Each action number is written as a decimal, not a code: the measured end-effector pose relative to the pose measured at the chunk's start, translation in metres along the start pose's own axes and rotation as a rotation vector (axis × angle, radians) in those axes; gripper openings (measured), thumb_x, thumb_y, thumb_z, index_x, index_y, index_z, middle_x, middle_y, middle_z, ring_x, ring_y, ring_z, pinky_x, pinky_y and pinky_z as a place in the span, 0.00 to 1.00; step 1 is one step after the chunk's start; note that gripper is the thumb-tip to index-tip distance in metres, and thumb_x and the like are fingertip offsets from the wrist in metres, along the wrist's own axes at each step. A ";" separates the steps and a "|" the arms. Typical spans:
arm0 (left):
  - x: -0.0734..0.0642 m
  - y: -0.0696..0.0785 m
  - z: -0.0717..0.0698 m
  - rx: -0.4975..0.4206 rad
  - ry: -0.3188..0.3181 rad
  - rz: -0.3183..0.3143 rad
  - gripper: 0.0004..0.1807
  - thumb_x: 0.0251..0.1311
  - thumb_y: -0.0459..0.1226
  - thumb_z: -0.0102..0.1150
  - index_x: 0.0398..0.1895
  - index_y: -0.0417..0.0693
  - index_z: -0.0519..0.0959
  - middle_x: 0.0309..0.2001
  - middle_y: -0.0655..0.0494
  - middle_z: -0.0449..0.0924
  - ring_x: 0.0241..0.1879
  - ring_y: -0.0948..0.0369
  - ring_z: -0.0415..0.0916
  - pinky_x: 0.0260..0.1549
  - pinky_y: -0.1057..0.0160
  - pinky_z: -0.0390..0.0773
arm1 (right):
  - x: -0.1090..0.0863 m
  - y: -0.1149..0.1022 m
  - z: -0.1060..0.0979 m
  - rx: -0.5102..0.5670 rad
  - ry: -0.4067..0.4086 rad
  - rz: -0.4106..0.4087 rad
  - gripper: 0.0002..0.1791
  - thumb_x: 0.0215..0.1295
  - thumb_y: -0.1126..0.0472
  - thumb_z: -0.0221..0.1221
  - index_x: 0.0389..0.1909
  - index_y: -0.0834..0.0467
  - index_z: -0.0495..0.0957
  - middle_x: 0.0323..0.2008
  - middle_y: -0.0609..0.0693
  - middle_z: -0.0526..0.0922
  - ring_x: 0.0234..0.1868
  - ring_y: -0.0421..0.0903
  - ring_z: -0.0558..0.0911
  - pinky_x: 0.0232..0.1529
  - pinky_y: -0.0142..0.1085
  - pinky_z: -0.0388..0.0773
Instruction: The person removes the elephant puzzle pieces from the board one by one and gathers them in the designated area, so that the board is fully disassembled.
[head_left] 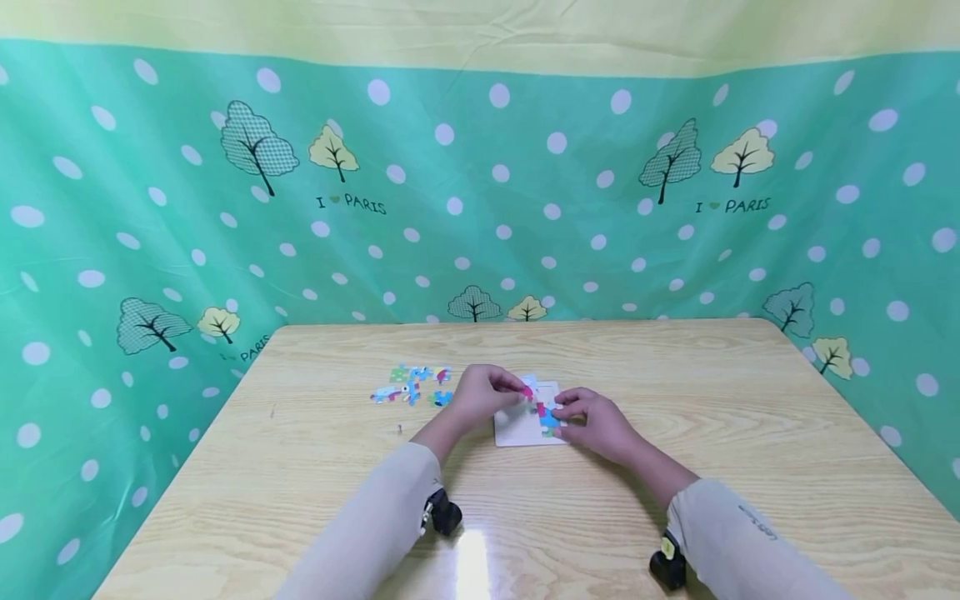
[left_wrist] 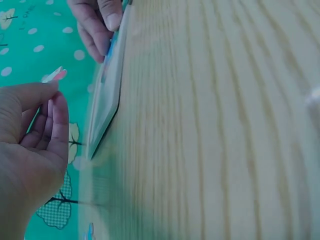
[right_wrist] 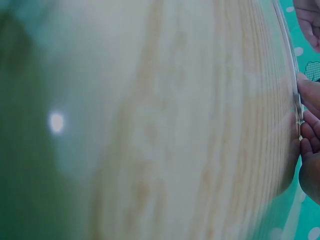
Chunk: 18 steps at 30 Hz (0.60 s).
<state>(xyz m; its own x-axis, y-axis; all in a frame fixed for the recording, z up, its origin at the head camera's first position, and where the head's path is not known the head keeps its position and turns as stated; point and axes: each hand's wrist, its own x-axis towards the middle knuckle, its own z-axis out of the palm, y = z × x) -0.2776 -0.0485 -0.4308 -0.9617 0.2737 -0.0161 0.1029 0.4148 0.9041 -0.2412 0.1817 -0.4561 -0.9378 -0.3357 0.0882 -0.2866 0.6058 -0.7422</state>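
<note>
A pale table [head_left: 675, 375] with wavy wood grain carries a white puzzle board [head_left: 516, 429] near its middle; a loose cluster of colourful puzzle pieces [head_left: 387, 393] lies left of it; below them sits a tiny speck [head_left: 400, 429], too small to identify.

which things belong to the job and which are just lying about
For the job:
jigsaw piece pinched by left hand
partly filled jigsaw board at right hand
loose jigsaw pieces, left of board

Not part of it:
polka-dot curtain
black wrist cameras
probably, tiny item, too small to identify
</note>
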 end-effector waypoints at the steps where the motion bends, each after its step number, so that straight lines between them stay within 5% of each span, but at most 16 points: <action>1: -0.001 0.000 -0.001 -0.005 0.005 0.003 0.05 0.55 0.32 0.69 0.32 0.52 0.87 0.32 0.61 0.84 0.34 0.60 0.78 0.34 0.64 0.79 | 0.000 0.000 0.000 0.002 0.002 0.004 0.15 0.58 0.62 0.69 0.46 0.61 0.85 0.56 0.52 0.77 0.61 0.56 0.72 0.62 0.51 0.68; 18: -0.015 -0.001 -0.022 -0.076 0.029 0.006 0.04 0.54 0.32 0.70 0.32 0.50 0.86 0.34 0.59 0.85 0.35 0.59 0.79 0.35 0.64 0.81 | -0.002 -0.005 0.001 0.016 0.018 0.011 0.14 0.57 0.65 0.69 0.45 0.62 0.85 0.55 0.53 0.78 0.60 0.56 0.73 0.61 0.49 0.70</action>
<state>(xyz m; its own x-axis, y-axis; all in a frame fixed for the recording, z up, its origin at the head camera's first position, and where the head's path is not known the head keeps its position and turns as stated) -0.2683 -0.0718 -0.4219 -0.9681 0.2504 0.0006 0.0900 0.3459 0.9339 -0.2373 0.1784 -0.4533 -0.9442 -0.3162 0.0919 -0.2734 0.5973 -0.7540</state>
